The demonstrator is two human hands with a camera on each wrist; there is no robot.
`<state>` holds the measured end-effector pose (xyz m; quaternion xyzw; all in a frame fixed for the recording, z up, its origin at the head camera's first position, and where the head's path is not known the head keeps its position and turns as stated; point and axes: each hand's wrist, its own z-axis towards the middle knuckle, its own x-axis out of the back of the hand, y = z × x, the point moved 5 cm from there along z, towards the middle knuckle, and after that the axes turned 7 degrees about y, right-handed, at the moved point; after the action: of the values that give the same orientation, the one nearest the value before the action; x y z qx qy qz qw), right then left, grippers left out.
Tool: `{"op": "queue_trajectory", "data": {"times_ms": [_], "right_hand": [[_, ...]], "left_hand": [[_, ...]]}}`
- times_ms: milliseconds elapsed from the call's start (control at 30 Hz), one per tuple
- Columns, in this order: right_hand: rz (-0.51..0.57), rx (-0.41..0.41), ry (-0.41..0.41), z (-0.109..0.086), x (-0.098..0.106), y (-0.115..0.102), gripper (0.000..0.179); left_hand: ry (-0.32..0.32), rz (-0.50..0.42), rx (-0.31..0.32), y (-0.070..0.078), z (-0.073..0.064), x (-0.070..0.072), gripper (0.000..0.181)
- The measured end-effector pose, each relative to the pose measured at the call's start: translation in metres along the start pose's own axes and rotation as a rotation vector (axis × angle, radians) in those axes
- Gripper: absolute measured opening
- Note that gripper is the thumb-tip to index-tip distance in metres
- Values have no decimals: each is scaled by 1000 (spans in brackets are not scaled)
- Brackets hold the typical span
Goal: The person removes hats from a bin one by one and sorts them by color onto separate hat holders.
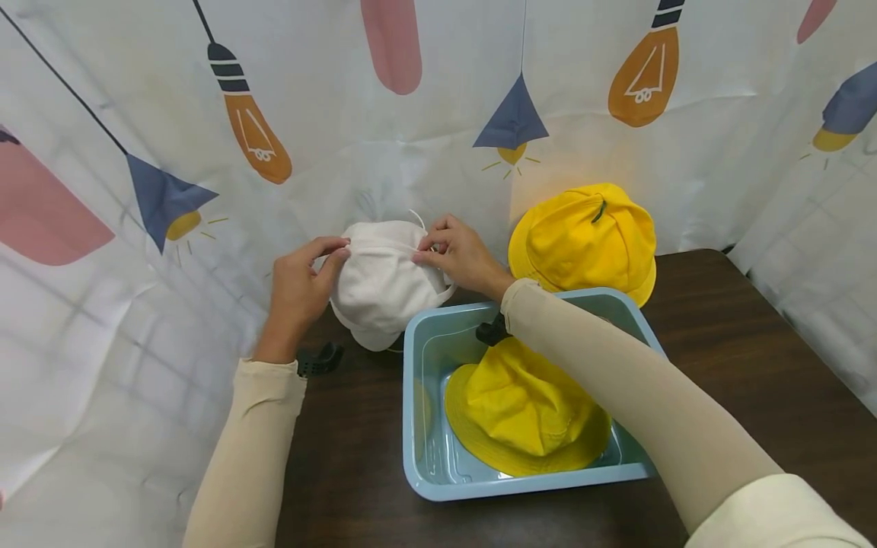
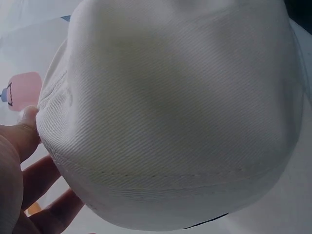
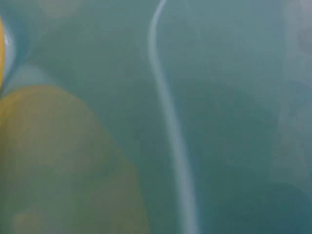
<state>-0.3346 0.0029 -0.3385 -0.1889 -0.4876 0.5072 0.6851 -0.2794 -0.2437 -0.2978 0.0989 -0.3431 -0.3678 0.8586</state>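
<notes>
A white cap (image 1: 387, 293) is held near the back of the table, its brim toward me. My left hand (image 1: 299, 285) pinches its left edge between thumb and fingers. At the upper right edge, my right hand (image 1: 466, 257) pinches the cap, with a thin white cord (image 1: 417, 219) sticking up beside the fingers. In the left wrist view, the white cap (image 2: 170, 107) fills most of the picture, and the thumb of my left hand (image 2: 22, 151) presses on its edge. The right wrist view shows only the blue bin (image 3: 234, 146) and a yellow reflection; the right hand is out of that picture.
The light blue bin (image 1: 409, 411) stands on the dark wooden table (image 1: 342, 472) under my right forearm. Inside it lies a yellow hat (image 1: 524, 407). Another yellow hat (image 1: 589, 236) sits behind the bin at the right. A patterned white curtain (image 1: 438, 137) hangs close behind.
</notes>
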Motion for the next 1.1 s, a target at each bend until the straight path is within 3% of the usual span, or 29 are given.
{"op": "queue_trajectory", "data": {"times_ms": [1100], "right_hand": [[23,-13,-7,-2,-7,4,14]], "left_hand": [[14,22,-31,5,-9,-7,21]]}}
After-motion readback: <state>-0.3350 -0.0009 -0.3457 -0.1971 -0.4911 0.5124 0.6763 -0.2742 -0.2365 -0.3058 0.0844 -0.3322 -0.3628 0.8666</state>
